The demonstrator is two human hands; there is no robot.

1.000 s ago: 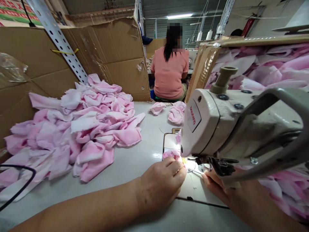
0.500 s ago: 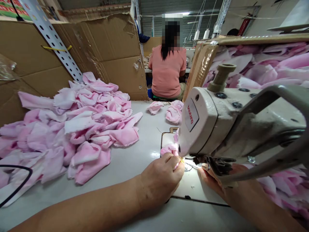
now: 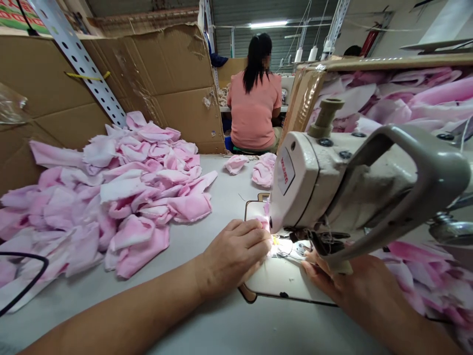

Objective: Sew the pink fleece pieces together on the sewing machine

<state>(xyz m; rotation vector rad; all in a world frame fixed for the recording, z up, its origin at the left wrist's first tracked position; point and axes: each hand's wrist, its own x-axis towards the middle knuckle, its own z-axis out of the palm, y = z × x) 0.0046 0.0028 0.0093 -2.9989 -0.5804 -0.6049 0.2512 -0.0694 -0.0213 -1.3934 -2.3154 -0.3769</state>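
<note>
My left hand (image 3: 233,256) rests on the table with fingers curled over a small pink fabric piece (image 3: 264,224), pressing it toward the needle area of the cream sewing machine (image 3: 332,177). My right hand (image 3: 345,286) lies under the machine arm, its fingertips at the lit needle plate (image 3: 284,276); the machine hides most of its fingers. Whether it holds anything does not show.
A big heap of pink fabric pieces (image 3: 111,197) covers the table's left. Two more pieces (image 3: 264,172) lie beyond the machine. Cardboard walls (image 3: 166,74) stand behind. A box of pink fabric (image 3: 388,103) sits right. A person in a salmon shirt (image 3: 254,108) sits ahead, back turned. A black cable (image 3: 25,281) loops at left.
My left hand has slid forward with the pink piece, closer to the machine head. The view has shifted a little to the right.
</note>
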